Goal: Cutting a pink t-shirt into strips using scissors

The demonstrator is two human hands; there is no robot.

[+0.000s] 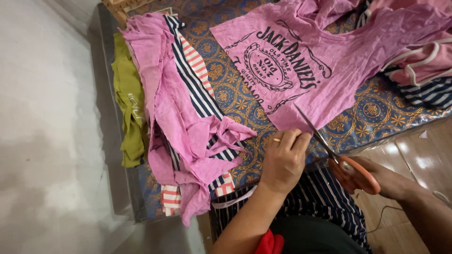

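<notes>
The printed shirt (pixel 301 70) lies at upper centre on the patterned mat (pixel 376 113). A pile of cloth strips (pixel 183 122) lies left of it. Scissors (pixel 339 157) are at lower right, beside the left hand (pixel 282 160).
</notes>
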